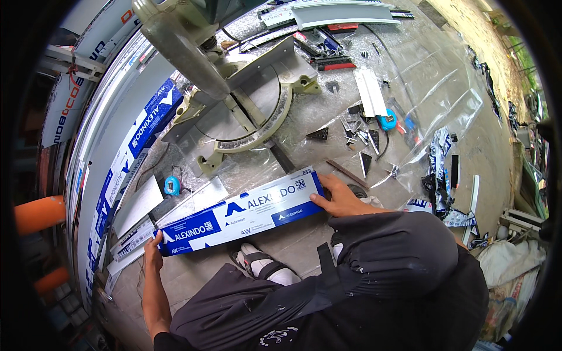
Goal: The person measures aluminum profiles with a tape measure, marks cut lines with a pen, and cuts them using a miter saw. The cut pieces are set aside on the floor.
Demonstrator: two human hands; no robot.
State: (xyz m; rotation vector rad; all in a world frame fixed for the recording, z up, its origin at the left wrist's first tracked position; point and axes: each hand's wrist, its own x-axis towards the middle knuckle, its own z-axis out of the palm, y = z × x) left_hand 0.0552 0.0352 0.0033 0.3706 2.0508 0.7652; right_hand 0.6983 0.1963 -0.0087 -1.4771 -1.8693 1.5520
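Observation:
A flat profile piece (252, 219) covered in blue and white printed film lies across my lap side, its right end tilted up and away. My left hand (153, 250) grips its left end, fingers partly hidden behind the edge. At the other end my right hand (339, 198) holds the corner, thumb on the face. Just beyond the piece stands a mitre saw (252, 117) with a round table. A blue tape measure (172, 185) lies near the piece's left part, beside white offcuts (139, 207).
Long film-covered profiles (126, 158) line the left side. Right of the saw lie metal offcuts (363, 137), a white strip (370, 92) and a second blue tape measure (387, 120). Clear plastic sheeting (433, 111) covers some floor; crumpled film (438, 169) lies at right.

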